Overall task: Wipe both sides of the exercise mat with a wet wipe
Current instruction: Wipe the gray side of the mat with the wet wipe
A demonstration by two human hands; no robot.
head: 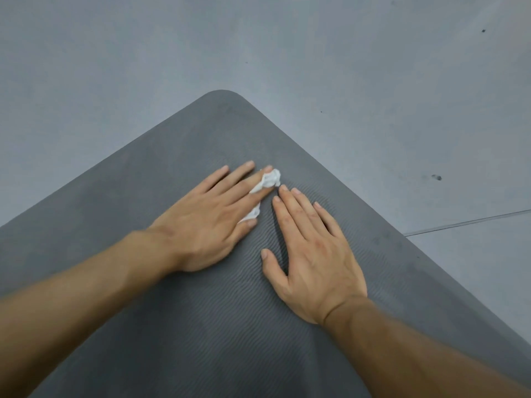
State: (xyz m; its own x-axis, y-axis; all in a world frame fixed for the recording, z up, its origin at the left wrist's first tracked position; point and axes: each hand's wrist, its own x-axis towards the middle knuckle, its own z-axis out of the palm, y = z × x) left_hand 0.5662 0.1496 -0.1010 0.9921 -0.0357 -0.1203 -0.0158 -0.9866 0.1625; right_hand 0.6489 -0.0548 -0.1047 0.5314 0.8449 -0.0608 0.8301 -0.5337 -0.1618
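A dark grey ribbed exercise mat (pixel 201 133) lies flat on the floor, its rounded corner pointing away from me. My left hand (pixel 212 219) lies palm down on it with straight fingers and presses a crumpled white wet wipe (pixel 270 179) against the mat. The wipe pokes out past the index fingertip and beside the thumb; the rest of it is hidden under the hand. My right hand (pixel 313 254) rests flat on the mat just to the right, fingers straight, its fingertips close to the wipe.
Bare grey floor (pixel 373 67) surrounds the mat on the left, far and right sides, with a few dark specks. A thin seam (pixel 465 222) runs across the floor at the right.
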